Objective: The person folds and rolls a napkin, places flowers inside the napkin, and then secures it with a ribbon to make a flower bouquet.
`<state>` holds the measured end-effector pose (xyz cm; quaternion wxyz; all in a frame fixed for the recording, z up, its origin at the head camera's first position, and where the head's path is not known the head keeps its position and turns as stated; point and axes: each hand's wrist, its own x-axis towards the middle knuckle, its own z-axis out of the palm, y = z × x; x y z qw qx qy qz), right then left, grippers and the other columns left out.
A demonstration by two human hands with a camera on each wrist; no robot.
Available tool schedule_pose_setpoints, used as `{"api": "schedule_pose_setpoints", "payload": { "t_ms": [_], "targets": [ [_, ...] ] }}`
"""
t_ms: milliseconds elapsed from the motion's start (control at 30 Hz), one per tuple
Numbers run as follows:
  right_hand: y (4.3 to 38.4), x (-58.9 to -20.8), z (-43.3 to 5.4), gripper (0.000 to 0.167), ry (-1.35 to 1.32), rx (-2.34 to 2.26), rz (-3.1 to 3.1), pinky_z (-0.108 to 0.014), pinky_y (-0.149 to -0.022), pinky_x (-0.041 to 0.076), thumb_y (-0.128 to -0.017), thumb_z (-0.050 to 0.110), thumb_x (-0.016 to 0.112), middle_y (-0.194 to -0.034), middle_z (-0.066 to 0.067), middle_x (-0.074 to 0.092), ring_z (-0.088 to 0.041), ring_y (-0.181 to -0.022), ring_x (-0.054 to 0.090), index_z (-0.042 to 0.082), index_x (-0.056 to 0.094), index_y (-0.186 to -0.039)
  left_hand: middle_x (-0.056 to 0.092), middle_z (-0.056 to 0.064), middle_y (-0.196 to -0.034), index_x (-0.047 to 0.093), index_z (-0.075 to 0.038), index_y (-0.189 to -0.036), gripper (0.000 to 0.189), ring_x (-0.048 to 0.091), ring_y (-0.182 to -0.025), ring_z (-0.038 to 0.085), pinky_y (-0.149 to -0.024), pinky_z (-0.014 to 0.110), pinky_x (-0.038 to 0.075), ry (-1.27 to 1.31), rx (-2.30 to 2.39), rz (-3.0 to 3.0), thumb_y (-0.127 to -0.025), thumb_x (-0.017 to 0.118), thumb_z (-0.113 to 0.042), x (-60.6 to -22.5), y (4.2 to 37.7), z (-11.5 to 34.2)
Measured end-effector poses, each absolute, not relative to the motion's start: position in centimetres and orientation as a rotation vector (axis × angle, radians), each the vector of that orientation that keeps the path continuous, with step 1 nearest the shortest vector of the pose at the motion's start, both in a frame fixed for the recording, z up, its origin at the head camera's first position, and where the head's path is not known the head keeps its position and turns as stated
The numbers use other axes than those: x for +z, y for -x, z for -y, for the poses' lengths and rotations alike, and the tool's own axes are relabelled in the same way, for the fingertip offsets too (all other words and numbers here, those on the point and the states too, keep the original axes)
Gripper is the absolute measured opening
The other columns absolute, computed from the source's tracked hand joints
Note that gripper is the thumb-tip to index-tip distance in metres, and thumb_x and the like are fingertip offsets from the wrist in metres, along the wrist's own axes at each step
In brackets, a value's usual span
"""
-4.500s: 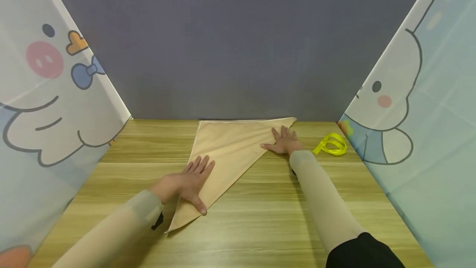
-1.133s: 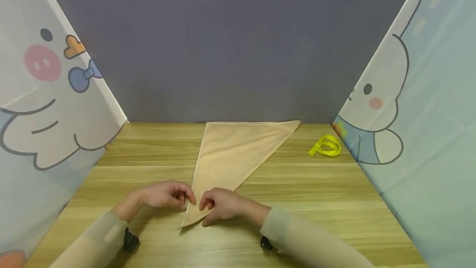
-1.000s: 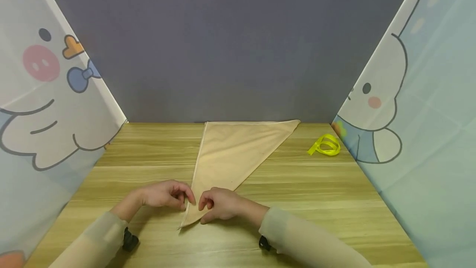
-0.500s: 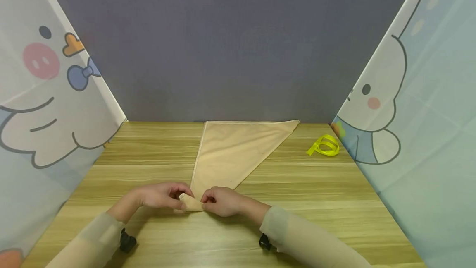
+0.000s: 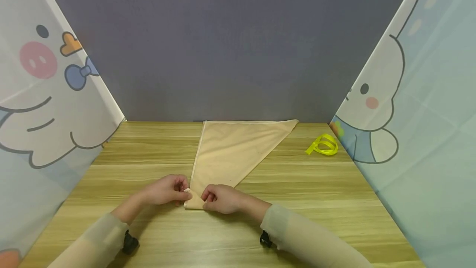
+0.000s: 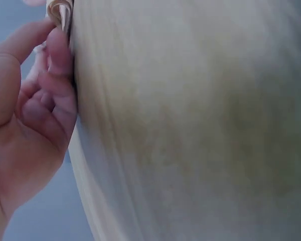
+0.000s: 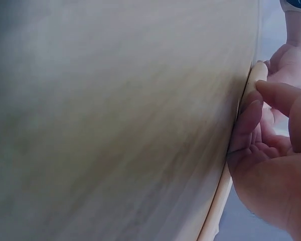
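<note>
A beige cloth (image 5: 230, 152), folded into a triangle, lies on the wooden table with its near corner turned up and over. My left hand (image 5: 165, 190) pinches the left end of that folded corner between thumb and fingers. At the fold's right end, my right hand (image 5: 224, 199) pinches the cloth with thumb and index finger. In the left wrist view, the rolled edge of the cloth (image 6: 60, 11) shows in layers at the fingertips of my left hand (image 6: 35, 110). The right wrist view has my right hand (image 7: 271, 150) gripping the thick fold (image 7: 253, 83).
A coiled yellow ribbon (image 5: 323, 144) lies at the right rear of the table (image 5: 148, 148). A grey panel (image 5: 230, 44) rises behind the table. Cartoon-printed sheets (image 5: 41, 94) flank it on both sides.
Both hands came from lying flat on the cloth to its near corner. They took hold of the corner and turned it up and away from the person, shortening the triangle. The ribbon stayed put.
</note>
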<state>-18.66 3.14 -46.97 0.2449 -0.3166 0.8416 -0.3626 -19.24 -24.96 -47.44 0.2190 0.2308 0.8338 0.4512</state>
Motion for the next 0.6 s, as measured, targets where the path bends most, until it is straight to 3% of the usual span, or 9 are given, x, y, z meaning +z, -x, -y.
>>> {"api": "schedule_pose_setpoints", "payload": {
  "t_ms": [167,400,600],
  "targets": [
    [18.83,-47.05,-3.33,0.014,0.889,-1.025,-2.266,-0.018,-0.072,0.045,-0.102,0.019,0.078,-0.084,0.013,0.061,0.000,-0.074,0.054,0.019,0.067,-0.110,0.049,-0.002,-0.083,0.053,-0.002,-0.101,0.036,0.047,-0.075,0.007,-0.065,0.022,0.040,-0.665,1.298,-2.399,-0.095,0.087,-0.014,-47.81,19.41,24.58],
    [18.74,-47.08,-3.26,0.005,0.881,-1.069,-2.220,-0.017,-0.072,0.044,-0.101,0.012,0.078,-0.079,0.012,0.060,0.001,-0.072,0.054,0.015,0.078,-0.104,0.068,-0.002,-0.094,0.075,-0.012,-0.098,0.008,0.059,-0.084,0.002,-0.074,0.021,0.052,-0.862,1.277,-2.415,-0.098,0.083,-0.009,-48.38,19.15,24.33],
    [18.45,-46.93,-3.27,0.004,0.864,-1.069,-2.209,-0.017,-0.071,0.045,-0.100,0.012,0.078,-0.080,0.011,0.062,0.001,-0.072,0.055,0.012,0.078,-0.104,0.071,0.003,-0.103,0.079,-0.011,-0.107,0.009,0.062,-0.083,0.001,-0.073,0.022,0.054,-0.964,1.238,-2.365,-0.099,0.080,-0.007,-47.92,18.67,24.45]
  ]
}}
